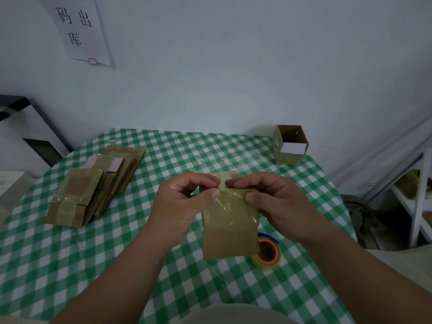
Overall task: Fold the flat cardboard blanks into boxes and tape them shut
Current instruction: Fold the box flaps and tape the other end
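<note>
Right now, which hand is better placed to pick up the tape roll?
Right hand. The tape roll lies just below it, on the right side of the cardboard blank both hands grip; the left hand would have to cross over.

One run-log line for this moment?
both hands: left hand, right hand pinch flat blank | tape roll on table | open box behind

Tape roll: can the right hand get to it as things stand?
Probably not yet: the right hand is pinching the blank, which also overlaps the tape roll. Letting go would free it.
</note>
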